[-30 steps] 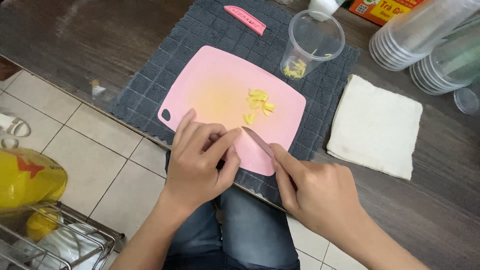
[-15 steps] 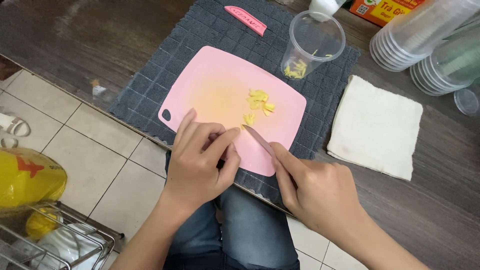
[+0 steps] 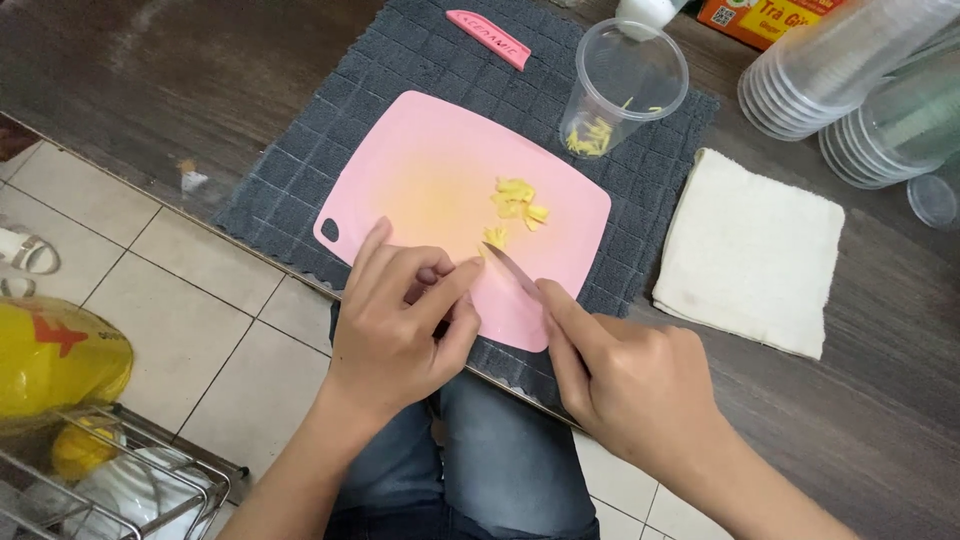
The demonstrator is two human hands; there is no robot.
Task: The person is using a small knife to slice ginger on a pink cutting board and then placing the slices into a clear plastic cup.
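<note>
— What's the right hand [image 3: 630, 385] got?

— A small knife [image 3: 513, 272], fingers wrapped tight, blade tip on the pink cutting board [image 3: 420, 180].

— And the left hand [image 3: 395, 320]?

— Curled, fingertips pinching something hidden at the blade. Yellow slices [image 3: 518, 200] lie mid-board.

You are sitting at a dark wooden table [image 3: 140, 90], its near edge running diagonally above the pale tiled floor [image 3: 150, 300]. A grey waffle-textured mat [image 3: 400, 70] lies flat on the table at the near edge. Just to the mat's right, toward the right edge, a folded white cloth [image 3: 750, 250] rests directly on the wood. At the far right corner, stacks of clear plastic cups [image 3: 850, 80] lie on their sides, with a loose clear lid [image 3: 932, 200] beside them.
</note>
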